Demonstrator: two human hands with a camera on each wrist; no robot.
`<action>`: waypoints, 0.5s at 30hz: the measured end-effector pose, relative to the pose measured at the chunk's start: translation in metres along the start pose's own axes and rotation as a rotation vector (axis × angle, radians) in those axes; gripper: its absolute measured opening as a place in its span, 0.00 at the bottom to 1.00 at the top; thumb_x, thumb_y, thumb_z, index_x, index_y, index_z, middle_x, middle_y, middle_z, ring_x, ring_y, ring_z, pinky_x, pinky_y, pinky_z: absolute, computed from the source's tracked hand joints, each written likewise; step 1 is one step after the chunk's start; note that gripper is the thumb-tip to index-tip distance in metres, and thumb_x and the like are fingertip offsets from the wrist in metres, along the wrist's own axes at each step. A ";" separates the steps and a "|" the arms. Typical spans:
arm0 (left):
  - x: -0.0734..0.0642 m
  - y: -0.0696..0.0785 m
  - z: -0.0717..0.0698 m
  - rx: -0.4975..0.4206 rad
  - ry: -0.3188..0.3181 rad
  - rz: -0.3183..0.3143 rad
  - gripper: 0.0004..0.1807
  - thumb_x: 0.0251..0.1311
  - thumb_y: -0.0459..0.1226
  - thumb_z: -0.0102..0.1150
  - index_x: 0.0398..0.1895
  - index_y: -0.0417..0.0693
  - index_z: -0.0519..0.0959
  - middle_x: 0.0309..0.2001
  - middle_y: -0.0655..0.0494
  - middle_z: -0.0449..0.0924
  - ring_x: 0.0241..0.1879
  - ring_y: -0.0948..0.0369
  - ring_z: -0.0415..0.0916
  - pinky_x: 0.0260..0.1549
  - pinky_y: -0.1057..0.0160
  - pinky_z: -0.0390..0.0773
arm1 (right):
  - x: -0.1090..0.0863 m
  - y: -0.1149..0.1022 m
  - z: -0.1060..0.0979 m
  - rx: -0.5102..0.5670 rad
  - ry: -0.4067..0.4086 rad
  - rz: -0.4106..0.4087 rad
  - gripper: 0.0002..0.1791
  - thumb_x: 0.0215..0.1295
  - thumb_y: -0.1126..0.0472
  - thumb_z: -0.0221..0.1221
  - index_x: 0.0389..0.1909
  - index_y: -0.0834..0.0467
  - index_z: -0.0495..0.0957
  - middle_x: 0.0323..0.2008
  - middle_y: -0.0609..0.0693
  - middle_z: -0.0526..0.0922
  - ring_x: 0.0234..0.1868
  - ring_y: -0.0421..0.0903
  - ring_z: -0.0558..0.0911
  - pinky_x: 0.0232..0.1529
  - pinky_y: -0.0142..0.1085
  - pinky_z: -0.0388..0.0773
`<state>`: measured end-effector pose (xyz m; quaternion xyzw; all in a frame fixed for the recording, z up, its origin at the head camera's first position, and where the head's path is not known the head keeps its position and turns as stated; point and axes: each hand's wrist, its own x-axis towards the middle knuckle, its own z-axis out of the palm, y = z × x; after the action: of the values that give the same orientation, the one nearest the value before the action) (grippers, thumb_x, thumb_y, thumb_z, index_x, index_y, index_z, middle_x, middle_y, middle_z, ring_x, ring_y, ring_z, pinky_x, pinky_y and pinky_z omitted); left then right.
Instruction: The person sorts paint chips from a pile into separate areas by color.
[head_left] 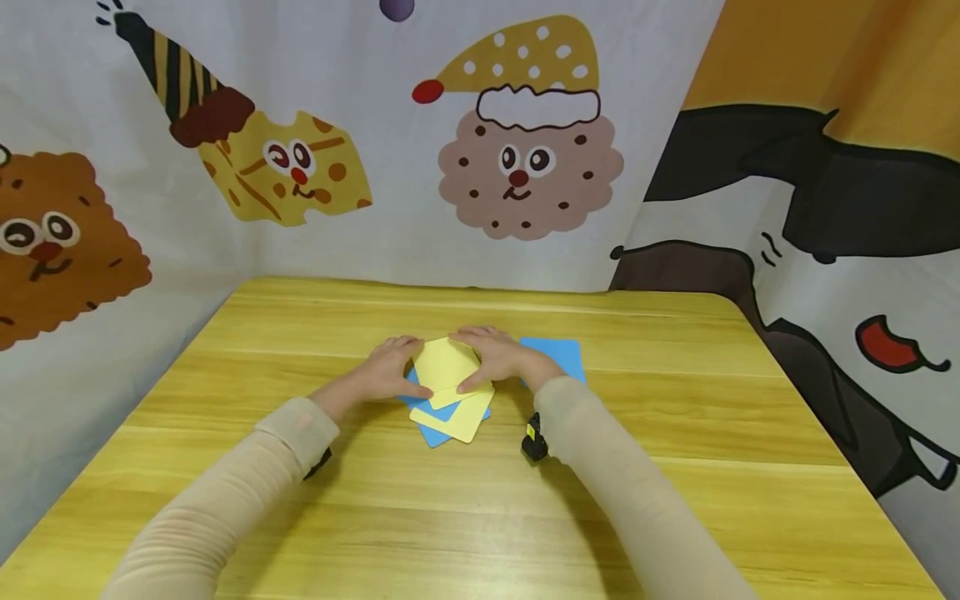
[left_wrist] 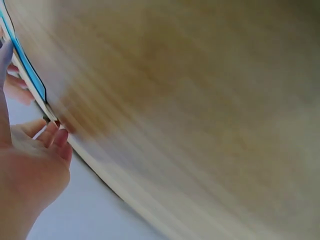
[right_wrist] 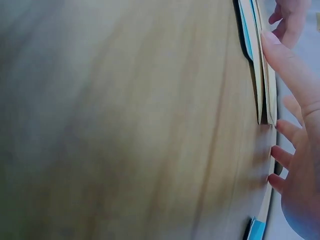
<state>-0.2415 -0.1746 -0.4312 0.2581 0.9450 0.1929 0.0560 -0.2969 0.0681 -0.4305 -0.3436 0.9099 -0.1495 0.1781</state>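
A loose pile of yellow and blue cards with rounded corners lies mid-table in the head view. On top is a yellow card (head_left: 444, 365); beneath it show another yellow card (head_left: 468, 417) and a blue card (head_left: 433, 437). My left hand (head_left: 381, 372) holds the top card's left side, thumb at its near edge and fingers at its far corner. From the opposite side, my right hand (head_left: 497, 355) holds it between thumb and fingers. In the right wrist view, the right thumb (right_wrist: 290, 65) meets the card edges, and the other fingertips are close to the tabletop.
A separate blue card (head_left: 557, 353) lies right of the pile, partly behind my right wrist. The wooden table (head_left: 420, 517) ends at a printed curtain (head_left: 405, 250) at the back. A black wrist camera (head_left: 534, 442) hangs under my right cuff.
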 end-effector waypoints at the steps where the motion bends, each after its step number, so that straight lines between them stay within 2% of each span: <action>1: 0.000 -0.001 0.000 -0.003 -0.004 0.001 0.55 0.48 0.58 0.68 0.68 0.28 0.59 0.67 0.35 0.59 0.66 0.40 0.55 0.61 0.38 0.55 | 0.000 0.000 0.000 -0.001 0.000 0.002 0.57 0.49 0.32 0.65 0.76 0.45 0.48 0.75 0.48 0.45 0.73 0.54 0.44 0.68 0.55 0.42; 10: -0.003 -0.002 -0.004 -0.052 -0.010 0.014 0.52 0.48 0.55 0.70 0.67 0.28 0.60 0.67 0.36 0.60 0.65 0.41 0.55 0.61 0.38 0.55 | 0.000 -0.001 0.000 -0.015 0.016 -0.001 0.55 0.50 0.31 0.63 0.75 0.46 0.51 0.74 0.49 0.49 0.73 0.52 0.46 0.68 0.53 0.43; 15: -0.002 -0.002 -0.004 -0.049 -0.013 0.024 0.52 0.49 0.55 0.69 0.67 0.28 0.60 0.67 0.37 0.60 0.65 0.42 0.55 0.61 0.39 0.56 | -0.001 0.000 0.001 -0.006 0.031 -0.008 0.55 0.50 0.30 0.63 0.75 0.47 0.52 0.73 0.48 0.51 0.72 0.52 0.48 0.68 0.52 0.44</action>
<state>-0.2417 -0.1789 -0.4283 0.2693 0.9364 0.2151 0.0661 -0.2958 0.0681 -0.4312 -0.3456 0.9115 -0.1527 0.1624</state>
